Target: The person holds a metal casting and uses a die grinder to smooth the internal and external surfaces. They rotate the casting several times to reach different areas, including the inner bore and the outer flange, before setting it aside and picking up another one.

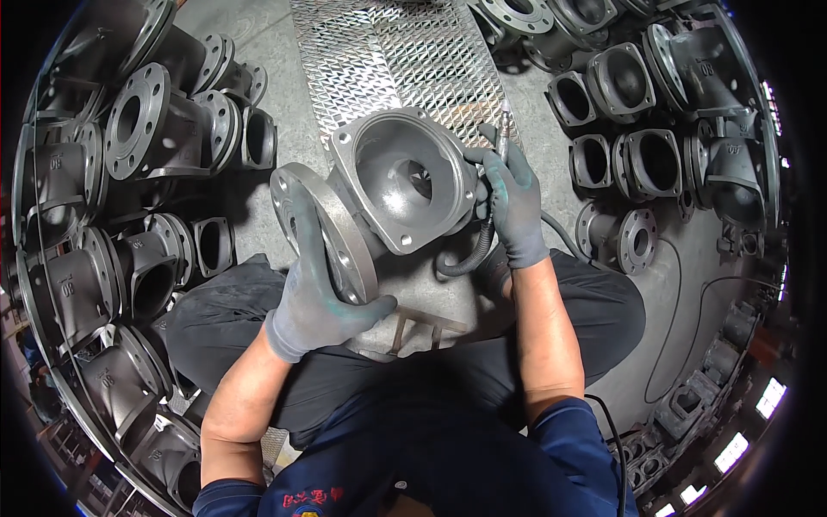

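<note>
lying between left hand [320,303], gripping its flange [348,234], and right hand [514,211], clasping a tool [504,138]: grey casting [394,196].

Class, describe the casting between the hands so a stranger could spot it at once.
Start at the patterned plate, top centre. At its near end, between left hand and right hand, the casting shows a wide, squarish mouth. Unlike the side castings, it alone has a hand on its round flange.
</note>
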The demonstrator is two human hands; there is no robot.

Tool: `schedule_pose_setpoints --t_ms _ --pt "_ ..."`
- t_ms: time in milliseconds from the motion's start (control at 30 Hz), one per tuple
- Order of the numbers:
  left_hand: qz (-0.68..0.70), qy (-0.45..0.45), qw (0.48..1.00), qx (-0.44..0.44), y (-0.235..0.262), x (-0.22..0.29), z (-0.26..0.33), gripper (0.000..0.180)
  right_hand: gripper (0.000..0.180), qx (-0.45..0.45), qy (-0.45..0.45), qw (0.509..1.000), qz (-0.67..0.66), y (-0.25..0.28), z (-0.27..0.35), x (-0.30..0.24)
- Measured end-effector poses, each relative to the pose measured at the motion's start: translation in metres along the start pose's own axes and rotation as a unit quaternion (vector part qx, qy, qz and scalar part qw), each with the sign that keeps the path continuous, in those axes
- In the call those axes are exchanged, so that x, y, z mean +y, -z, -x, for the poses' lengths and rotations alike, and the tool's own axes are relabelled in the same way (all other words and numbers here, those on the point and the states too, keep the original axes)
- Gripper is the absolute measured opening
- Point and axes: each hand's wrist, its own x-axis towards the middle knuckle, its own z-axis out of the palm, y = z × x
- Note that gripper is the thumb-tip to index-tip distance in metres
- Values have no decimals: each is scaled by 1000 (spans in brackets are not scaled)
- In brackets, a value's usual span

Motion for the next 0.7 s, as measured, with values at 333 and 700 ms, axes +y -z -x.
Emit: schedule_pose_setpoints --t_ms 333,700 --pt "-5 -12 998 54 19 0 -23 141 48 0 13 999 -41 -4 2 -15" --pt "197 180 954 134 34 37 -42 119 46 -36 -63 995 63 24 17 20"
